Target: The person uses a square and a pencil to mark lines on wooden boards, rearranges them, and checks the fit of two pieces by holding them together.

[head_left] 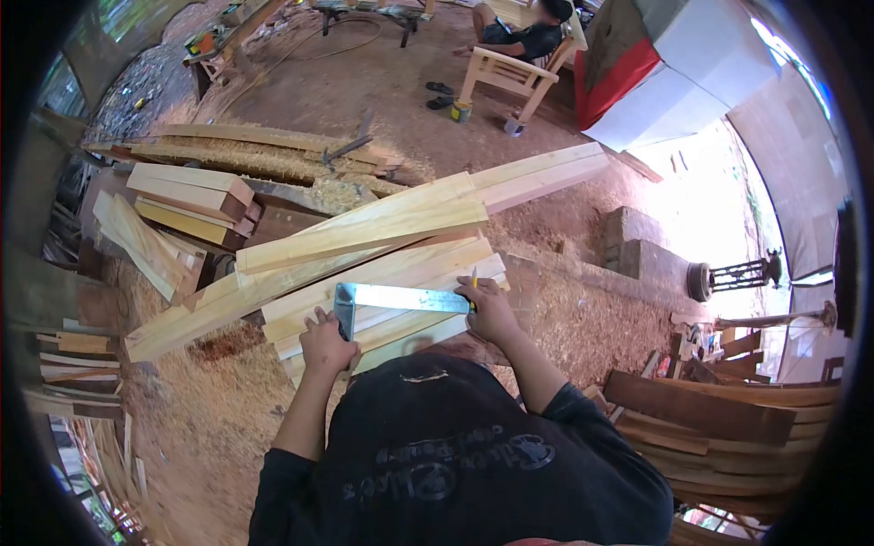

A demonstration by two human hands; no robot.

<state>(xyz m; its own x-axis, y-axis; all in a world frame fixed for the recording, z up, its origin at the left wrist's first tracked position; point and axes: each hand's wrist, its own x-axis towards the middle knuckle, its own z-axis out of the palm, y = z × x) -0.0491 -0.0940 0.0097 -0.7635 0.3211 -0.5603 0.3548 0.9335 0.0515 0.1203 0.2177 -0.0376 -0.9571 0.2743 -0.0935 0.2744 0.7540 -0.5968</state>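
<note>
A metal try square [405,298] lies across several light boards [382,273] laid side by side. My left hand [326,344] is closed on the square's stock, at the near left part of the boards. At the blade's right end is my right hand [490,311], its fingers closed round a yellow pencil [473,278] that points up, touching the blade's tip. Just beyond the square, a thick plank [364,235] rests at a slant over longer beams.
Stacked blocks [187,193] stand at the left, near a hammer [346,151]. A person [533,36] sits on a wooden bench [510,77] at the back. Concrete blocks [651,264] are at the right, above stacked dark boards [701,407]. Shavings cover the ground.
</note>
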